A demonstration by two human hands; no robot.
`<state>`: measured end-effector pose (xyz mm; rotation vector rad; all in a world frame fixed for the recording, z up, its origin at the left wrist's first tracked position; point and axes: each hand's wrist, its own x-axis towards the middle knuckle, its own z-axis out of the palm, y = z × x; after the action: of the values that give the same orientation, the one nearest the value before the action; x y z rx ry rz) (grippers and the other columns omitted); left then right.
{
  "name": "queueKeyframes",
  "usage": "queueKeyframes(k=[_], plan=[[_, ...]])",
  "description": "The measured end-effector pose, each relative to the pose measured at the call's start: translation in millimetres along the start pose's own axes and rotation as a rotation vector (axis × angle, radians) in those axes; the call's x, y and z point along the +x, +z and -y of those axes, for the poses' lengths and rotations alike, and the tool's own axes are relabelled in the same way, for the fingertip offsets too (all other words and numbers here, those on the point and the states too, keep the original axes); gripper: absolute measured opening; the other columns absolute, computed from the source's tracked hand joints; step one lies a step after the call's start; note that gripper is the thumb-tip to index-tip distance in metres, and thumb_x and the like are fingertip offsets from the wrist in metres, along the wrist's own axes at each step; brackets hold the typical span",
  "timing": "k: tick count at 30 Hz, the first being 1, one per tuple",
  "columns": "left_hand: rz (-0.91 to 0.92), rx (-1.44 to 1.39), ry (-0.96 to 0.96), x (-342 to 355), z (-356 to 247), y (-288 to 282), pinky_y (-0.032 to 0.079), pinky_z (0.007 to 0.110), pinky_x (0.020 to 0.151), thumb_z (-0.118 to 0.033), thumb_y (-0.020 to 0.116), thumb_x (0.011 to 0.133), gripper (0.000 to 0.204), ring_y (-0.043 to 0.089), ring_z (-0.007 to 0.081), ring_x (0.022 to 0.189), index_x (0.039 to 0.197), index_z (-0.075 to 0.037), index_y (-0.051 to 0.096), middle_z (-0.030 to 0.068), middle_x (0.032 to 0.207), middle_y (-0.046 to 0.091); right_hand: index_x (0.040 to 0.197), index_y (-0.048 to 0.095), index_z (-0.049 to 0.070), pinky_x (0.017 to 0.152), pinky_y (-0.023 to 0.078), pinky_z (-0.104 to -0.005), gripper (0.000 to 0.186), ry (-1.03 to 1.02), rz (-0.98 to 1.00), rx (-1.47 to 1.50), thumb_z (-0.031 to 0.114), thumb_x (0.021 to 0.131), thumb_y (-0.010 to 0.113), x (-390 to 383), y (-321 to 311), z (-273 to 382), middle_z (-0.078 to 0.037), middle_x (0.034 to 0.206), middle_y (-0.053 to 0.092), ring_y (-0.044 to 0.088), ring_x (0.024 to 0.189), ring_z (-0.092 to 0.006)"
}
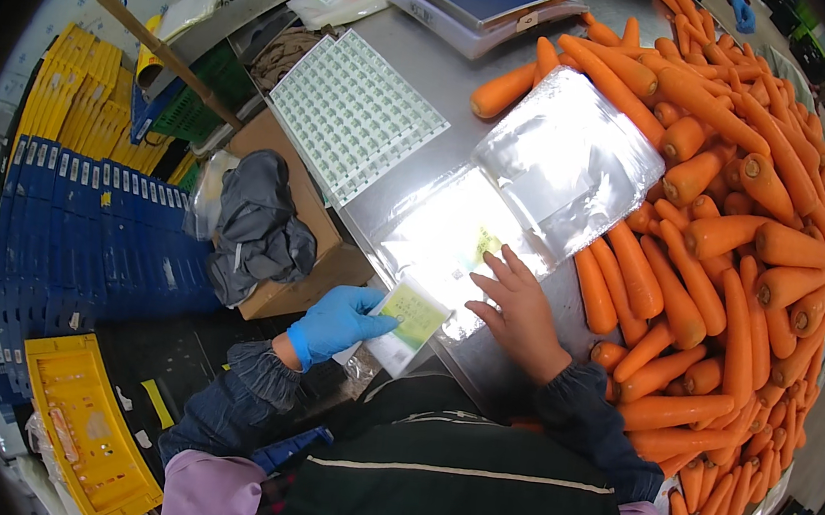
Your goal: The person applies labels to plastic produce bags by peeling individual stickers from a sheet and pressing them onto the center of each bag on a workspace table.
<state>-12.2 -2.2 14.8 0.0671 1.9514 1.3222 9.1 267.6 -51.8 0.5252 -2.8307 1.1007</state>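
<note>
My left hand (333,326), in a blue glove, is closed on a small stack of green-and-white labels (413,320) at the table's near edge, thumb on top. My bare right hand (524,318) hovers over or rests on a clear plastic bag (428,221), fingers apart; I cannot tell whether they touch it. Just beyond those fingertips, a yellow-green label (488,240) shows on the bag. Farther back lies a pile of flat clear bags (572,159), glaring in the light. Left of them is a sheet of small green-printed labels (355,111).
A big heap of carrots (707,233) covers the right side of the metal table (431,79). A scale (485,2) stands at the back. To the left are a cardboard box (326,264) with grey cloth (263,227), stacked blue crates (97,245) and a yellow crate (93,425).
</note>
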Motion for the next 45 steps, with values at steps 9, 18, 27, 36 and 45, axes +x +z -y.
queueKeyframes(k=[9, 18, 27, 36, 45], plan=[[-0.099, -0.143, 0.206, 3, 22, 5, 0.047, 0.022, 0.079, -0.015, 0.055, 0.093, 0.026, 0.060, 0.0109, 0.088, 0.113, 0.001, 0.059, 0.0097, 0.106, 0.064, 0.083, 0.066, 0.004, 0.082, 0.046, -0.0387, 0.011, 0.073, -0.275, 0.038, 0.008, 0.075, 0.072, 5, 8, -3, -0.009, 0.104, 0.067, 0.058, 0.099, -0.0315], [-0.227, -0.357, 0.172, 31, 12, 24, 0.049, 0.023, 0.073, -0.010, 0.061, 0.088, 0.026, 0.062, 0.0112, 0.082, 0.108, 0.006, 0.063, 0.0093, 0.094, 0.067, 0.093, 0.057, 0.001, 0.069, 0.043, -0.0195, 0.008, 0.421, -0.866, 0.798, 0.006, 0.095, 0.052, 12, -50, 5, -0.001, 0.088, 0.058, 0.052, 0.078, -0.0056], [-0.611, -0.049, 0.105, 131, -25, 63, 0.045, 0.029, 0.055, -0.029, 0.074, 0.078, 0.033, 0.054, 0.0120, 0.057, 0.070, 0.001, 0.062, 0.0061, 0.064, 0.061, 0.109, 0.058, 0.000, 0.087, 0.045, -0.0349, 0.024, 0.163, -0.349, 0.207, 0.009, 0.087, 0.060, 4, -8, 4, -0.014, 0.110, 0.060, 0.057, 0.098, -0.0274], [-0.165, 0.269, -0.097, 67, -37, 21, 0.051, 0.028, 0.067, -0.034, 0.068, 0.079, 0.043, 0.065, 0.0151, 0.070, 0.103, 0.002, 0.068, 0.0115, 0.081, 0.069, 0.133, 0.050, 0.013, 0.111, 0.022, -0.0475, 0.050, 0.019, 0.047, -0.258, 0.034, 0.088, 0.057, 4, 9, 7, -0.014, 0.145, 0.037, 0.028, 0.137, -0.0337], [-0.164, -0.365, 0.081, -6, 2, 8, 0.049, 0.025, 0.076, -0.010, 0.066, 0.086, 0.024, 0.062, 0.0106, 0.083, 0.106, 0.003, 0.063, 0.0069, 0.095, 0.068, 0.089, 0.069, 0.007, 0.096, 0.038, -0.0441, 0.018, 0.050, -0.110, -0.003, 0.010, 0.072, 0.073, 0, 3, 4, -0.011, 0.119, 0.061, 0.048, 0.120, -0.0349]])
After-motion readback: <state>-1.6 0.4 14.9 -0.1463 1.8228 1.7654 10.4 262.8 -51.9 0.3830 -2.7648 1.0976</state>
